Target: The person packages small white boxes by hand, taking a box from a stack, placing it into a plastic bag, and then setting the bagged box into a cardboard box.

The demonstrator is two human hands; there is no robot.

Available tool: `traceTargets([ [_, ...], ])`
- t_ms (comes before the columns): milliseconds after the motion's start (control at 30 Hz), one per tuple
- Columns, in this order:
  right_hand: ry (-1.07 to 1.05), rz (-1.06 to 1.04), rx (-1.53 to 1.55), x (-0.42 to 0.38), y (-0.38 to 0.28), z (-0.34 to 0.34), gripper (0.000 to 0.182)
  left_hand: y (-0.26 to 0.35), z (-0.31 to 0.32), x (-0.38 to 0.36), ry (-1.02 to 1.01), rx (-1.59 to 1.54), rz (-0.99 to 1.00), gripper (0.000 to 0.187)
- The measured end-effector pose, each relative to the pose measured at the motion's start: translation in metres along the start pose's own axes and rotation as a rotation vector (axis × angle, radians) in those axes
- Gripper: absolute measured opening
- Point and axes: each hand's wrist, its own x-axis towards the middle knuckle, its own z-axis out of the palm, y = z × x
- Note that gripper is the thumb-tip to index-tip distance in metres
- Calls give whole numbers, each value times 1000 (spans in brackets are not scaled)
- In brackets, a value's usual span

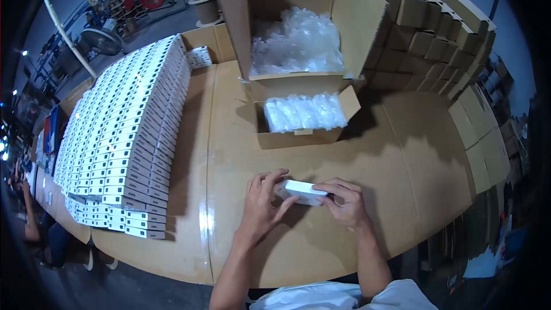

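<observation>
Between my two hands is a small white box (pixel 305 189), held just above the cardboard-covered table. My right hand (pixel 346 202) pinches its right end between thumb and fingers. At the left end, my left hand (pixel 264 202) has its thumb against the near side and its fingers curled over the far side. An open carton (pixel 298 139) beyond my hands holds a row of clear plastic-wrapped packs (pixel 304 112). To the left rises a large stack of white boxes (pixel 117 132) with dark print on their ends.
Behind the small carton stands a tall open cardboard box (pixel 232 23) with crumpled clear plastic bags (pixel 298 43) inside. Stacked brown cartons (pixel 425 40) line the back right. Flat cardboard (pixel 479 140) edges the right side. Another person's arm (pixel 30 212) shows at far left.
</observation>
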Motion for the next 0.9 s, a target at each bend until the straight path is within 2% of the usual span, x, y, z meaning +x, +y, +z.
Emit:
traceTargets([
  [100, 102, 161, 166, 3, -12, 10, 26, -8, -15, 2, 168, -50, 15, 54],
  [167, 211, 243, 223, 11, -21, 12, 24, -14, -27, 8, 305, -78, -62, 41],
  [267, 315, 164, 315, 31, -22, 20, 30, -23, -65, 28, 414, 11, -169, 24],
  [367, 443, 94, 326, 71, -36, 42, 38, -53, -100, 69, 410, 104, -208, 22],
  [433, 554, 87, 287, 99, -42, 60, 38, -97, -113, 109, 427, 226, -159, 22],
  [567, 515, 37, -124, 128, -47, 82, 41, -198, -123, 189, 334, 292, -282, 33],
  [633, 541, -15, -194, 140, -48, 93, 42, -233, -124, 216, 299, 346, -308, 42],
  [700, 529, -28, -248, 145, -45, 104, 42, -256, -124, 238, 254, 418, -346, 51],
  [733, 511, 14, -280, 146, -45, 107, 40, -267, -128, 251, 153, 446, -423, 58],
  [900, 386, 74, -312, 161, -38, 113, 34, -299, -125, 294, 247, 459, -329, 60],
])
